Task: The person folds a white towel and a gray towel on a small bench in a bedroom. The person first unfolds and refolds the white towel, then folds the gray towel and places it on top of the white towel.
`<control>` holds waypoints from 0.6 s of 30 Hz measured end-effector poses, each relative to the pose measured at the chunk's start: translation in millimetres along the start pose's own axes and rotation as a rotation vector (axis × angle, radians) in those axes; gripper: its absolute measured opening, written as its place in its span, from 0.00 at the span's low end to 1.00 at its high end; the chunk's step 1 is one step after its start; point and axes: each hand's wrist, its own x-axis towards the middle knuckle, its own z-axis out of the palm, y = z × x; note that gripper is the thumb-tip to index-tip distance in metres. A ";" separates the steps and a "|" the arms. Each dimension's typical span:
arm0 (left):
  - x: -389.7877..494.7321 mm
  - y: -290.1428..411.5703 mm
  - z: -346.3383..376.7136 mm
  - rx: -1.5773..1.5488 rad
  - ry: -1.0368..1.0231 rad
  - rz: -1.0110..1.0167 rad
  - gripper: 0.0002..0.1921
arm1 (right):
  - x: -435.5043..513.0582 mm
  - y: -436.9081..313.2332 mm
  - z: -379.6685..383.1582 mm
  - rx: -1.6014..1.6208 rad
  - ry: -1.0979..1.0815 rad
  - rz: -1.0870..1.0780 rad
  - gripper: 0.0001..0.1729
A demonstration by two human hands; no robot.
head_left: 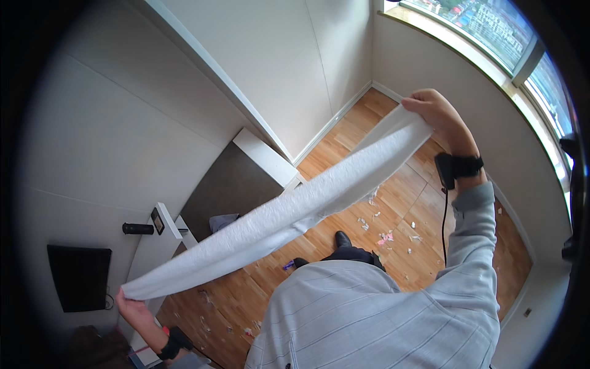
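A long white fluffy cloth (276, 219) hangs stretched out in the air between my two hands, running from the lower left to the upper right. My left hand (132, 306) grips its lower-left end. The other end is pinched in my right hand (424, 106), raised near the window side. The cloth is gathered into a lengthwise band, with a smoother fold drooping below its textured upper face. Black straps sit around both wrists, and a dark cable runs down from the right one.
Scraps of paper (387, 238) litter the wooden floor (417, 173) around my black shoes. To the left are a low unit with a dark top (230, 187), grey fabric (223, 222) on it, a black cylinder (138, 229) and a black screen (79, 278). A window sill (488, 64) runs along the right.
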 end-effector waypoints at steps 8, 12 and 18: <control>-67.3 -44.7 -74.1 -0.118 0.059 -0.197 0.13 | -60.0 42.0 18.6 0.702 0.097 0.087 0.12; -94.6 -72.7 -92.7 0.015 0.134 -0.385 0.10 | -86.7 48.4 48.1 0.622 -0.059 0.267 0.07; -110.8 -112.7 -116.8 0.042 0.169 -0.377 0.07 | -95.7 30.2 81.3 0.392 -0.421 0.421 0.23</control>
